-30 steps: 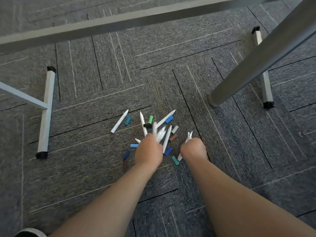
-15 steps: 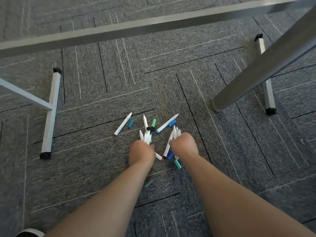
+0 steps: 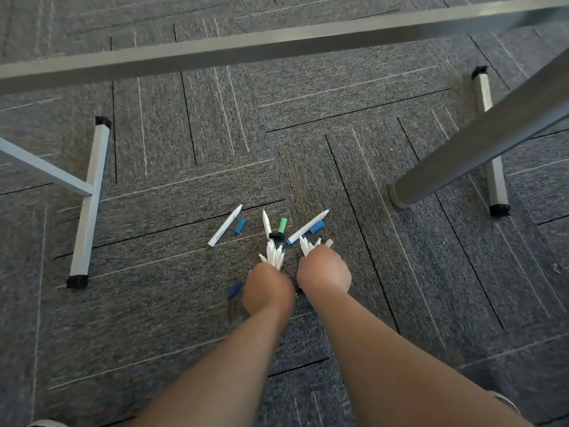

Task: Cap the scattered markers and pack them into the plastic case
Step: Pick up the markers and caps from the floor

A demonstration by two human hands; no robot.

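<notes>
Both hands are gripping bundles of white uncapped plastic markers: left hand [image 3: 267, 288], right hand [image 3: 324, 272]. Three more markers [image 3: 225, 225] and loose caps [image 3: 240, 225] are lying on grey carpet [image 3: 154, 303]; gathering tips aligned would ease capping.

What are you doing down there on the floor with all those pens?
A person is gathering spilled markers off the carpet. The left hand grips a bunch of white markers, and the right hand grips a few more. Three uncapped markers and several loose caps lie just beyond. No case is in view.
</notes>
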